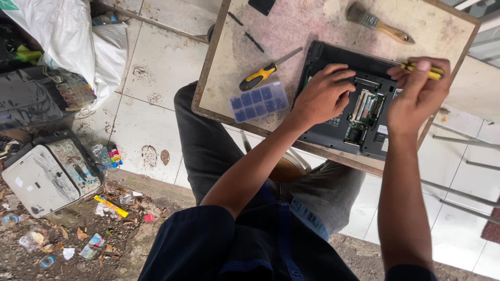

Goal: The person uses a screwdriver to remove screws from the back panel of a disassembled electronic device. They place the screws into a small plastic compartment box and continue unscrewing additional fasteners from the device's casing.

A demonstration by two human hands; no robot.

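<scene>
One opened laptop [359, 112], left hand [320, 96] pressing it; right hand [416, 93] gripping one of two screwdrivers [424, 70]; one brush [377, 22].

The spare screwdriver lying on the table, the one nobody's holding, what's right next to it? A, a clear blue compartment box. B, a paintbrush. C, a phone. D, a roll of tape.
A: the spare screwdriver lies just above the blue compartment box; the paintbrush sits far off.

Two screwdrivers [268, 72]; one laptop [333, 130]; one brush [377, 22]; one compartment box [259, 101].
</scene>
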